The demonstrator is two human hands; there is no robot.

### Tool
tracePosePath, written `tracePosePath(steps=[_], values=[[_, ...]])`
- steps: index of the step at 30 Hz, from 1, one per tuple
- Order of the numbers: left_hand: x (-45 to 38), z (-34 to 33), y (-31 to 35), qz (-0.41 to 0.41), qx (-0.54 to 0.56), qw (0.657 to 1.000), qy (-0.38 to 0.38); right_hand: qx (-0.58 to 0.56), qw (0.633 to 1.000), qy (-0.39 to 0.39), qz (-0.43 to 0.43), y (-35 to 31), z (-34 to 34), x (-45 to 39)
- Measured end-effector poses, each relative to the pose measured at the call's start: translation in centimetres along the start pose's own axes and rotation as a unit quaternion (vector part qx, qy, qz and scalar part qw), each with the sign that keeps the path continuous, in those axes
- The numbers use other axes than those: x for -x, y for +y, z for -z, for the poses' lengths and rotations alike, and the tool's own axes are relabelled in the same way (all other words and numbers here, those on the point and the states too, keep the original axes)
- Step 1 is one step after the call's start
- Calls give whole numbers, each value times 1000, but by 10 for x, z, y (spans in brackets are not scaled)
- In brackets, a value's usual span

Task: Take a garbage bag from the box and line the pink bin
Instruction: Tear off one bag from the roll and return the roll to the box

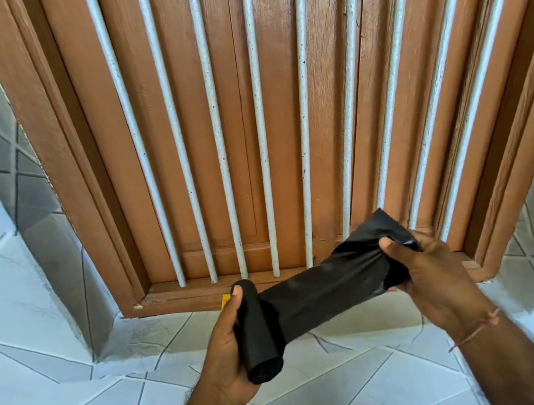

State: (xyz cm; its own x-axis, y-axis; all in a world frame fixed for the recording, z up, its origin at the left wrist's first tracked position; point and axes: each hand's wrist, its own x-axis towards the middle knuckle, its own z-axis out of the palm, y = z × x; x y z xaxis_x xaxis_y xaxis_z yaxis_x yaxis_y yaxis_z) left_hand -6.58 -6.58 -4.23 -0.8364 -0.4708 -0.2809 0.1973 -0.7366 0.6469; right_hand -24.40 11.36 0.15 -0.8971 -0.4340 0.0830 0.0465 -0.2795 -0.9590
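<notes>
A roll of black garbage bags (258, 338) stands upright in my left hand (225, 352), thumb pressed on its top. One black bag (333, 291) stretches out from the roll to the right, pulled taut. My right hand (436, 279) grips the bag's free end, which bunches and pokes up above my thumb. Both hands are held in front of a closed wooden window. A small yellow corner (225, 301), perhaps the box, peeks out behind my left thumb. The pink bin is not in view.
A brown wooden window shutter (233, 105) with several white vertical bars (261, 135) fills the wall ahead. White tiles with grey lines (39, 331) cover the sill and the walls on both sides. A thin thread bracelet (479, 327) circles my right wrist.
</notes>
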Motion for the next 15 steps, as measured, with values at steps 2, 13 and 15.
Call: tracePosePath(steps=[2,13,15], values=[[1,5,5,-2,-4,1000,1,-4,999,15,33,-3,15,-4],[5,2,23,-18,-185,979,-89,487,820,124,274,3,20,16],[8,-9,24,-11,-205,967,-148,370,905,-92,191,4,-15,31]])
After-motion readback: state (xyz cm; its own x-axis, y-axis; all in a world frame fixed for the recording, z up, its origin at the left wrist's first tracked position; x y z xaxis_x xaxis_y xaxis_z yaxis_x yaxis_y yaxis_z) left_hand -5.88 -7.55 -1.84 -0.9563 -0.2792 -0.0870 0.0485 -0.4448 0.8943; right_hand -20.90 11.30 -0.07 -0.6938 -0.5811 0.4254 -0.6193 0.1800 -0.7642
